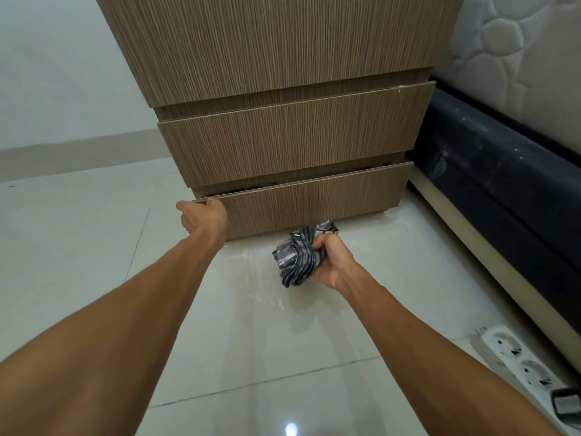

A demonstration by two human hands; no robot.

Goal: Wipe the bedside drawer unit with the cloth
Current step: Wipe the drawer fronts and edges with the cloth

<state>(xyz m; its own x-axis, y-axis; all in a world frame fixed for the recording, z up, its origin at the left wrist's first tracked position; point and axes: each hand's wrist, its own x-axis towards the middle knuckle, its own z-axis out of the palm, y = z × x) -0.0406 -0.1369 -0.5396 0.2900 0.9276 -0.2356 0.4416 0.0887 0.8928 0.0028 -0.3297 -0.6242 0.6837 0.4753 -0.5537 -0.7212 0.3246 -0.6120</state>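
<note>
Head view: left hand grips bottom drawer corner; right hand clutches cloth.

I see a glossy pale tiled floor with thin grout lines and a ceiling-light glare near the bottom edge. The wood-grain bedside drawer unit stands directly on it, backed to the wall, its right side just beside the bed base. The bed base also sits on the floor along the right. A white power strip lies flat on the tiles at lower right, near the bed base, with a dark plug in its near end.
</note>
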